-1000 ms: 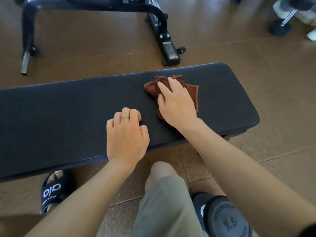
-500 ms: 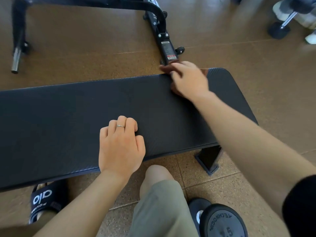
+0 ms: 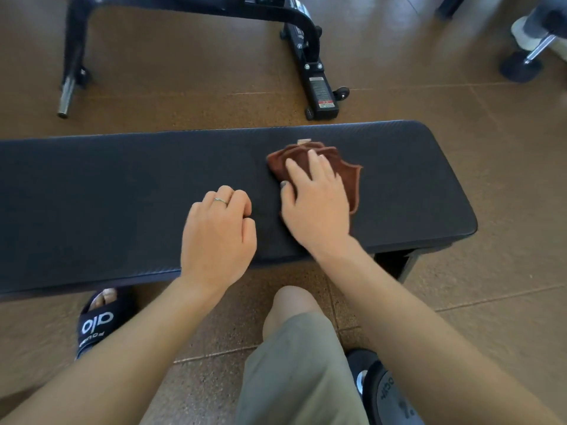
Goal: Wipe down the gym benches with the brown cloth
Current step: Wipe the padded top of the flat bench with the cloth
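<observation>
Here the brown cloth is pressed flat on the table by the right hand, whose fingers are laid out nearly straight on top of it rather than gripping it. The cloth is found toward the table's right end, partly hidden under the palm. The left hand is rested on the padding just beside it, its fingers curled under and nothing held. The table's long axis is run left to right, so the larger unwiped stretch is judged to lie leftward of the cloth, past the left hand, which would probably have to be lifted clear.
</observation>
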Tool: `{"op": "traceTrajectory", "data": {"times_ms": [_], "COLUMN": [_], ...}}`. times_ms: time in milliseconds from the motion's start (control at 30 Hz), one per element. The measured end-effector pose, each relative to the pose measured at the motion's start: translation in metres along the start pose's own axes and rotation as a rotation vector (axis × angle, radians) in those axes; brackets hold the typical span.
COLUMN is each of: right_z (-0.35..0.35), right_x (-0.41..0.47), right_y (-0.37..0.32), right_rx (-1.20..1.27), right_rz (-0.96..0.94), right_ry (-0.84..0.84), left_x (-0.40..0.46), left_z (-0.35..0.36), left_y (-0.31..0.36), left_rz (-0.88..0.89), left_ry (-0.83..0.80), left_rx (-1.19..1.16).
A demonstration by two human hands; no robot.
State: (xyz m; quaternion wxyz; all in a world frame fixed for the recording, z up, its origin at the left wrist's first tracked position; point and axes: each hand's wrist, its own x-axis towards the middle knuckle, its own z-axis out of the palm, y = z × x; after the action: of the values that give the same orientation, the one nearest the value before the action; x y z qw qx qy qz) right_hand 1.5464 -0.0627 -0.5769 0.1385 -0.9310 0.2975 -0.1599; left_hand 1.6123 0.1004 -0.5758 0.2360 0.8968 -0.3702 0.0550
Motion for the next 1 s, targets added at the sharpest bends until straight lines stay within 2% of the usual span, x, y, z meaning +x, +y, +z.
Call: {"op": "traceTrajectory", "data": {"times_ms": [100, 167, 233, 367, 433, 500, 567, 667, 733, 867, 933, 1000], "right_z": [0.012, 0.004, -0.010, -0.047, -0.053, -0.044, -0.022, 0.012, 0.019, 0.005, -0.011, -0.027], "right_x": [-0.028, -0.034, -0.037, -0.027, -0.029, -0.040, -0.059, -0.081, -0.086, -0.074, -0.067, -0.065], "right_y": [-0.042, -0.033, -0.001, 0.081, 0.088, 0.060, 0.010, -0.074, -0.102, -0.046, 0.001, 0.032], "right_rx": [0.028, 0.075, 0.102, 0.060, 0.009, -0.037, -0.027, 0.045, 0.090, 0.053, 0.017, -0.024], "right_rz": [-0.105, -0.148, -0.159, 0.102, 0.203, 0.176, 0.069, -0.176, -0.266, -0.349, -0.269, -0.153], "right_ry": [-0.053, -0.082, -0.090, 0.004, 0.017, 0.058, 0.058, -0.031, -0.074, -0.078, -0.010, -0.002], "left_x": [-0.008, -0.012, -0.014, -0.017, -0.016, -0.015, -0.017, -0.016, -0.015, -0.012, -0.014, -0.018], "left_z": [-0.021, -0.025, -0.024, -0.023, -0.022, -0.021, -0.020, -0.021, -0.025, -0.043, -0.055, -0.065], "left_y": [-0.036, -0.053, -0.062, -0.063, -0.061, -0.059, -0.059, -0.061, -0.065, -0.073, -0.088, -0.108], "left_rz": [-0.121, -0.192, -0.184, -0.176, -0.183, -0.191, -0.195, -0.184, -0.205, -0.129, -0.088, -0.137], "left_ry": [0.043, 0.012, -0.018, -0.006, -0.003, 0.000, 0.003, 0.001, -0.002, -0.049, -0.047, -0.004], "left_rx": [0.124, 0.221, 0.249, 0.241, 0.252, 0.247, 0.248, 0.242, 0.166, 0.106, 0.178, 0.229]}}
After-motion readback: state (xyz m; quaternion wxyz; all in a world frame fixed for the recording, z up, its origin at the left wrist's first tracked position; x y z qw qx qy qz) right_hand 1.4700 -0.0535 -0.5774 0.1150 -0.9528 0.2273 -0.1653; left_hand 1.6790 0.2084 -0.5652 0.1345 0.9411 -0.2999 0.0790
